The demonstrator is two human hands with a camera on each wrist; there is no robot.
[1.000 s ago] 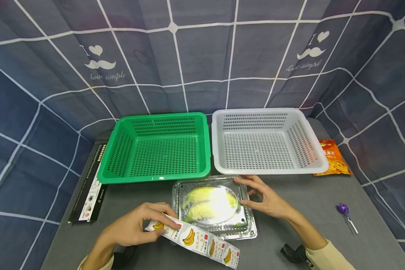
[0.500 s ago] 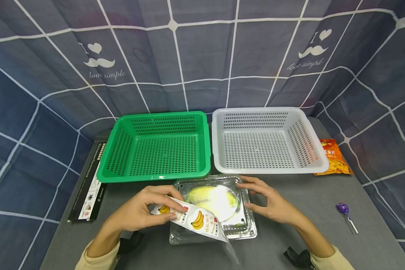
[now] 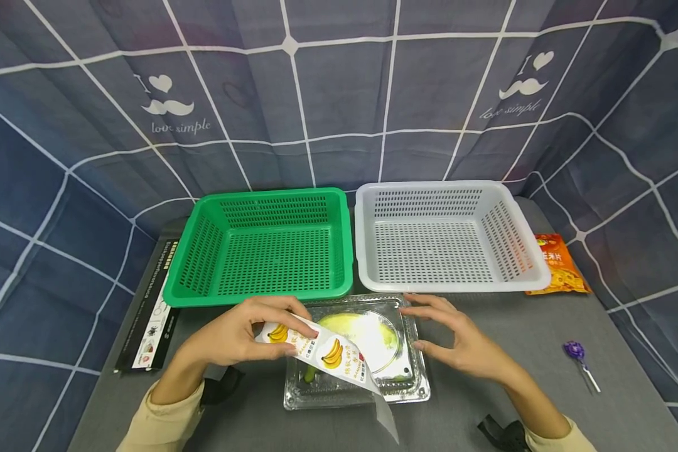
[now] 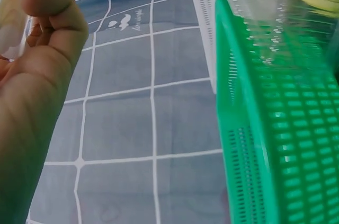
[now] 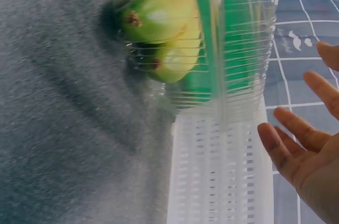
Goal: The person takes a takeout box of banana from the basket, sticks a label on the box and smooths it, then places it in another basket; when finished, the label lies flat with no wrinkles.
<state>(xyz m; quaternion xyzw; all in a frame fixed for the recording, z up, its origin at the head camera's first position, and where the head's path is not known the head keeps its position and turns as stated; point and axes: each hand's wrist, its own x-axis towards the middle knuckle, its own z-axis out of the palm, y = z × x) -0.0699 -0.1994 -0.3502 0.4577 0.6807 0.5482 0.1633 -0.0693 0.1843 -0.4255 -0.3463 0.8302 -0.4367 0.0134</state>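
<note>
My left hand (image 3: 260, 329) pinches the left end of a white strip of stickers (image 3: 330, 356) printed with yellow bananas. The strip slants over the front left of a clear plastic clamshell box (image 3: 361, 397), and its blank tail bends down at the right. Under the lid lies green-yellow fruit (image 3: 343, 322); in the right wrist view its brown-tipped ends (image 5: 159, 20) show. Beside the box's right edge is my right hand (image 3: 454, 336), fingers spread and holding nothing. The left wrist view catches the left hand (image 4: 50, 38) curled at its edge, the strip partly cut off.
Behind the box stand a green basket (image 3: 254, 300) and a white basket (image 3: 452, 286), side by side. A long black box (image 3: 147, 307) lies at the left. An orange snack bag (image 3: 559, 263) is at the right, with a purple lollipop (image 3: 576, 355) nearer.
My left hand has risen and moved right with the sticker strip, whose far end now bends down and shows its blank side. The right hand's fingers have shifted slightly right, off the lid.
</note>
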